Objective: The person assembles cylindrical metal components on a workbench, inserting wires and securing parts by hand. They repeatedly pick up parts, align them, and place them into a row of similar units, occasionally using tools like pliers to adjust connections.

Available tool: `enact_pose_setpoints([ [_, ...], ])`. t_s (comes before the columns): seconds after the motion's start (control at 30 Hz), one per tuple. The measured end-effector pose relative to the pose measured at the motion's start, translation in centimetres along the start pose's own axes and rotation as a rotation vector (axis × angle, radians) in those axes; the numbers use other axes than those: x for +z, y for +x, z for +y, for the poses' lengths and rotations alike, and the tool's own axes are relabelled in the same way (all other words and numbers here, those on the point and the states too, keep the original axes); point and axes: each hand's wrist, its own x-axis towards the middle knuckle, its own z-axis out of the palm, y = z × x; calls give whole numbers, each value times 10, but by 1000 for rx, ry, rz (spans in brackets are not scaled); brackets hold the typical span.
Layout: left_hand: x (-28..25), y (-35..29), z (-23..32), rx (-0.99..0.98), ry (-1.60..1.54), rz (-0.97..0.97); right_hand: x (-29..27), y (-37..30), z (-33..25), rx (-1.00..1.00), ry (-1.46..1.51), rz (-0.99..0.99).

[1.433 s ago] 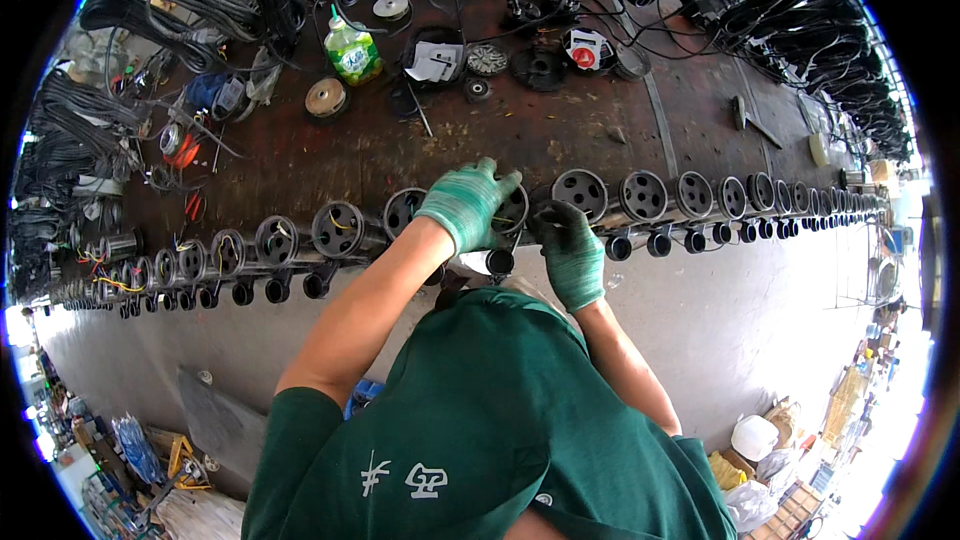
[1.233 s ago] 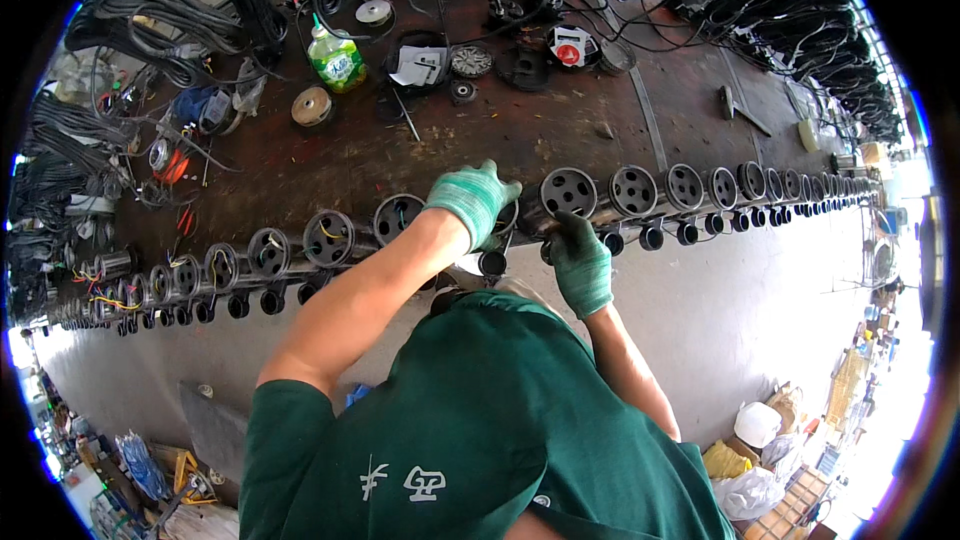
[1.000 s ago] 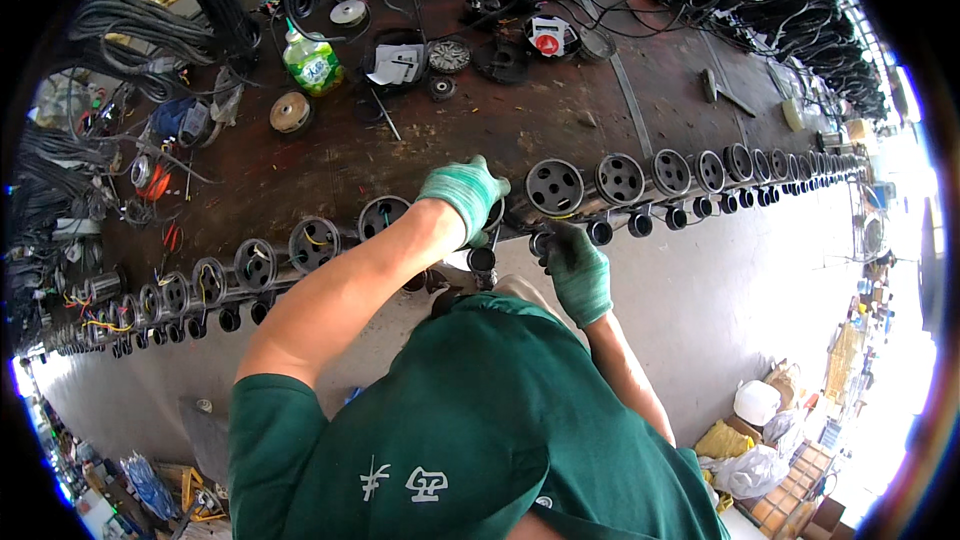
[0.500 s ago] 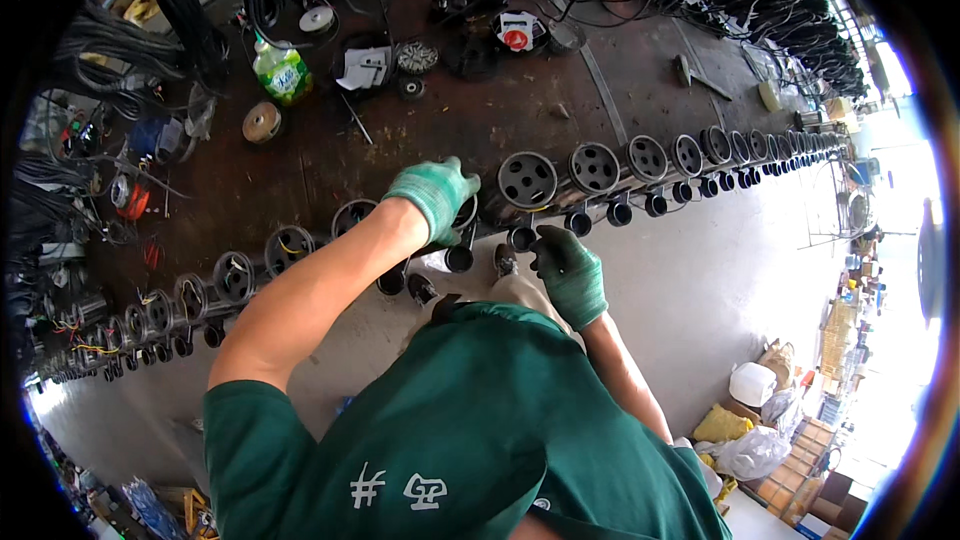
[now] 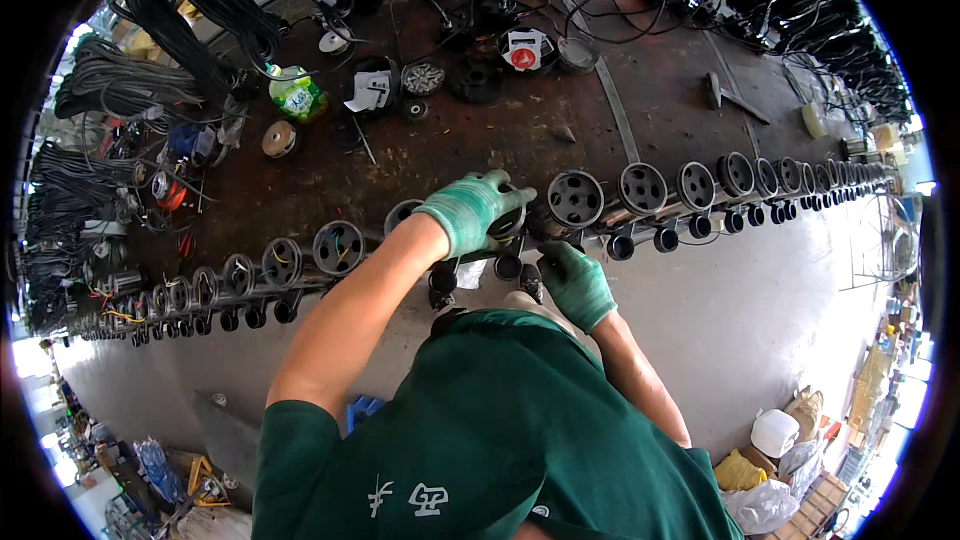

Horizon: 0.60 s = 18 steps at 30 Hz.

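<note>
My left hand point(image 5: 472, 212), in a green work glove, is closed over the rim of a black round housing point(image 5: 510, 224) at the bench's near edge. Its fingers and thumb cover much of that part. To its right stands another black housing point(image 5: 575, 199), its lid pierced by several holes. Below this lid my right hand point(image 5: 578, 285), gloved in green too, has its fingers curled where the housing's short pipe stub would be. The fingertips hide what they grip. An uncovered black pipe stub point(image 5: 507, 267) hangs under the housing at my left hand.
Similar housings point(image 5: 697, 185) line the edge both ways, some with coloured wires point(image 5: 340, 247). On the dark bench point(image 5: 480, 145) are a green bottle point(image 5: 297, 93), a hammer point(image 5: 735, 100), a dish of small metal parts point(image 5: 423, 78) and cable bundles point(image 5: 200, 0). Sacks point(image 5: 765, 505) lie on the floor.
The whole view has shifted. My right hand has moved onto the pipe stub that showed beside its fingers before. My left hand stays at the same housing, its fingers reaching farther over it.
</note>
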Motion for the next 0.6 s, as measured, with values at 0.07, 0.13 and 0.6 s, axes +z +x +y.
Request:
enact_pose_setpoints([
  [0.07, -1, -6, -6, 18, -141, 80, -3, 5, 4, -9, 40, -17],
  [0.13, 1, -23, -15, -7, -267, 272, -2, 9, 5, -22, 108, -18],
  [0.6, 38, -90, -21, -124, -1265, 882, 25, 55, -10, -78, -232, -168],
])
